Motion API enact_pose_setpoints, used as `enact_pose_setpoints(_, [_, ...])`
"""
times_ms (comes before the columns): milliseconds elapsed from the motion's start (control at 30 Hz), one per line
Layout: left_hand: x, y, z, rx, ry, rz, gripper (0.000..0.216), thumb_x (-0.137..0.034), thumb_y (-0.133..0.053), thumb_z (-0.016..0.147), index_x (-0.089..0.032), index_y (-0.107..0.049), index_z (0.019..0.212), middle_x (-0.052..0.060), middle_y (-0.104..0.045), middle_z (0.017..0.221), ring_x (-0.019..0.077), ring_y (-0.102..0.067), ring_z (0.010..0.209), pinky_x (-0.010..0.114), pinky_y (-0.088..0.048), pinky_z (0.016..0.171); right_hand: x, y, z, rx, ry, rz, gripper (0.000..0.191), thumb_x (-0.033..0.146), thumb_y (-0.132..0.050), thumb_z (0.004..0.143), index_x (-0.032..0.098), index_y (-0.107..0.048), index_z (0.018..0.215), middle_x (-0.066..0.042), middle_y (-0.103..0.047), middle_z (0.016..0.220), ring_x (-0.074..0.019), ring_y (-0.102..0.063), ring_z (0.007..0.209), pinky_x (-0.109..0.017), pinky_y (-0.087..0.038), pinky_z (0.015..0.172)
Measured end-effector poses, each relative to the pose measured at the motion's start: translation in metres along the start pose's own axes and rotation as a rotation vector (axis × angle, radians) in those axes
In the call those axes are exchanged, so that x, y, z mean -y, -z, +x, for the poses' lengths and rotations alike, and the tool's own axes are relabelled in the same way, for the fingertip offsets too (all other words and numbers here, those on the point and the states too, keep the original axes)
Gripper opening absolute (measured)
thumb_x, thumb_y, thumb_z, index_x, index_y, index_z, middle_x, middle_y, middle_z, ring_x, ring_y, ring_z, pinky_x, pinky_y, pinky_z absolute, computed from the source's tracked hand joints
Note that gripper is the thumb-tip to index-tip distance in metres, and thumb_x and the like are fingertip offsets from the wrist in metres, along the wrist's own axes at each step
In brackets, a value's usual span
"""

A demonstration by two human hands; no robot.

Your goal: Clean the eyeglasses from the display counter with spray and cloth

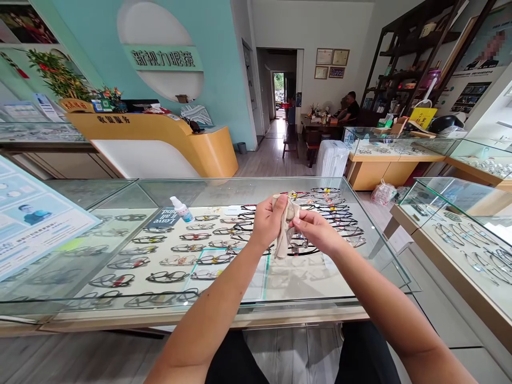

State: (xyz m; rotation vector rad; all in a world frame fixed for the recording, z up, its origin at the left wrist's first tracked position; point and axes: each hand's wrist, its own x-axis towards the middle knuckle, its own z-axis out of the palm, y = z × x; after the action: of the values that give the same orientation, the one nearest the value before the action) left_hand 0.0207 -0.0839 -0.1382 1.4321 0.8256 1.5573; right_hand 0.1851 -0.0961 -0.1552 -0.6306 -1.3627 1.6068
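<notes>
Over the glass display case [296, 277] I hold a crumpled beige cloth [283, 240] that hangs down between my hands. My left hand [267, 221] is closed round its upper part, thumb on top. From the other side my right hand [316, 229] pinches at the cloth's right edge with thumb and forefinger. Something thin shows at the top of the cloth, too small to make out. Rows of eyeglasses [168, 276] lie under the glass. A white spray bottle [181, 209] with a clear, bluish body stands on the case to the left, beside a dark printed card [161, 218].
A blue and white printed sheet [36, 218] juts in at the left. Another glass case [472, 250] is close on the right. Behind are a yellow counter [216, 152], a pale suitcase [333, 158] and a seated person [352, 111] at a table.
</notes>
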Motion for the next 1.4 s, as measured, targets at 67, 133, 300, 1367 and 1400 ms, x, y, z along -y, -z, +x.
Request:
enact_pose_setpoints(67, [0.006, 0.002, 0.005, 0.003, 0.091, -0.080, 0.073, -0.089, -0.078, 0.082, -0.020, -0.061, 0.066, -0.001, -0.057, 0.057, 0.0133, -0.052, 0.054, 0.028, -0.044, 0.053, 0.001, 0.001, 0.000, -0.052, 0.024, -0.008, 0.052, 0.071, -0.096, 0.075, 0.022, -0.079, 0.084, -0.002, -0.071, 0.085, -0.0173, -0.057, 0.077, -0.033, -0.044, 0.079])
enact_pose_setpoints(133, [0.010, 0.004, 0.011, -0.030, 0.171, -0.211, 0.071, -0.089, -0.080, 0.080, -0.019, -0.070, 0.076, 0.003, -0.069, 0.066, 0.0184, -0.067, 0.064, 0.030, -0.055, 0.063, 0.006, 0.004, 0.000, -0.124, 0.090, -0.020, 0.050, 0.069, -0.094, 0.078, 0.023, -0.074, 0.080, -0.003, -0.069, 0.091, -0.0179, -0.056, 0.081, -0.033, -0.045, 0.080])
enact_pose_setpoints(300, [0.006, 0.007, 0.019, -0.034, 0.265, -0.543, 0.058, -0.071, -0.076, 0.098, -0.018, -0.078, 0.121, 0.015, -0.083, 0.129, 0.0303, -0.079, 0.120, 0.043, -0.063, 0.104, 0.015, 0.012, -0.004, -0.363, 0.480, -0.435, 0.033, 0.056, -0.078, 0.099, 0.026, -0.073, 0.087, -0.008, -0.069, 0.111, -0.0251, -0.064, 0.108, -0.038, -0.050, 0.092])
enact_pose_setpoints(1367, [0.001, -0.030, -0.011, 0.058, 0.464, -0.868, 0.052, -0.041, -0.045, 0.119, -0.030, -0.054, 0.169, 0.009, -0.072, 0.155, 0.0237, -0.068, 0.145, 0.042, -0.042, 0.133, -0.026, -0.021, 0.014, -0.699, 0.944, -1.200, 0.019, 0.027, -0.063, 0.110, 0.026, -0.065, 0.091, -0.006, -0.079, 0.097, -0.0263, -0.064, 0.090, -0.045, -0.045, 0.090])
enact_pose_setpoints(1400, [0.001, -0.030, -0.011, 0.062, 0.458, -0.875, 0.053, -0.042, -0.046, 0.119, -0.031, -0.054, 0.169, 0.009, -0.072, 0.155, 0.0237, -0.068, 0.144, 0.041, -0.044, 0.132, -0.021, -0.021, 0.014, -0.702, 0.976, -1.154, 0.018, 0.027, -0.063, 0.110, 0.026, -0.064, 0.092, -0.006, -0.079, 0.098, -0.0260, -0.065, 0.091, -0.045, -0.046, 0.090])
